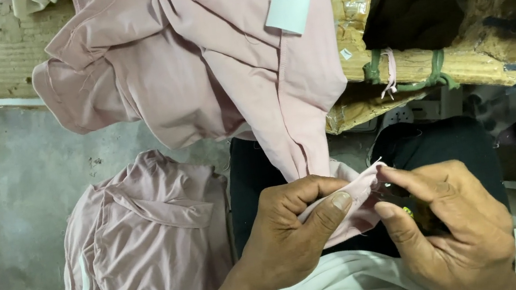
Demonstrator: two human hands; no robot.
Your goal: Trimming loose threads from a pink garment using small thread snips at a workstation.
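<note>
Here pink garment edge sits pinched between left hand and right hand.

Single view, head-worn camera, aimed steeply down over the wearer's lap. Close range: both hands fill the lower frame just below the pink garment, which hangs off the bench edge. Concrete floor shows beside the garment. No second view.
</note>
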